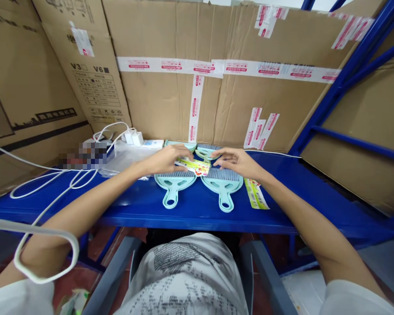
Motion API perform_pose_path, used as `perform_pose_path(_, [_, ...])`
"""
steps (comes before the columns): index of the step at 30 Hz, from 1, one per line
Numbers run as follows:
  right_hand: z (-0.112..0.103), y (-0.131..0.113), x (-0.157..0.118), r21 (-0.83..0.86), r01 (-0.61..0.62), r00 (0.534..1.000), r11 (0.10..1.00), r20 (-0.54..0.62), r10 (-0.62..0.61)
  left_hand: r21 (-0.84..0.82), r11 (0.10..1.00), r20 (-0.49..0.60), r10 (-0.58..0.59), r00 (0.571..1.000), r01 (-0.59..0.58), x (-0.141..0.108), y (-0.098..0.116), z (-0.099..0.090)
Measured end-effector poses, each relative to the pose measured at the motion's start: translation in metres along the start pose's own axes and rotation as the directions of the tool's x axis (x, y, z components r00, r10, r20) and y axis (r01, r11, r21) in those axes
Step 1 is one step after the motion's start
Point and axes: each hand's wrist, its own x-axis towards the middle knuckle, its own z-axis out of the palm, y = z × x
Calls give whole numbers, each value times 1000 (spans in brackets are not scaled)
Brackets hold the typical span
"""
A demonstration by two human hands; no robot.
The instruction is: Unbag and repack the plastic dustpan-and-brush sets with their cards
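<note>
My left hand [170, 158] pinches a yellow-green and white printed card [197, 166] at its left end, above the blue table. My right hand [234, 162] hovers by the card's right end, its fingers curved and apart; contact with the card cannot be made out. Below the card lie two light-teal mini dustpan-and-brush sets, one on the left [172, 186] and one on the right [223, 186], handles toward me. Behind my hands, another teal dustpan [180, 145] and another brush set [206, 151] are partly covered.
A second printed card [256, 193] lies right of the sets. Clear plastic bags [126, 159], white chargers [133, 137] and looping white cables [52, 175] occupy the left of the blue table [190, 221]. Cardboard [157, 105] walls the back; a blue metal frame [341, 83] stands right.
</note>
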Motion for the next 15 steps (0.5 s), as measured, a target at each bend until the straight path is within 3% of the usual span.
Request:
perform_pose_path(3, [-19, 8, 3, -82, -43, 992, 996, -123, 33, 35, 990, 181, -141, 973, 137, -7, -17, -6])
perform_pose_path(6, [-38, 17, 4, -155, -121, 981, 981, -171, 94, 51, 980, 250, -197, 948, 191, -11, -27, -4])
perform_pose_path(12, [-81, 26, -2, -340, -285, 958, 896, -138, 252, 42, 974, 297, -224, 928, 222, -10, -28, 4])
perform_pose_path(15, [-104, 30, -8, -409, -381, 918, 829, -63, 391, 1, 975, 317, -213, 924, 224, -11, -30, 5])
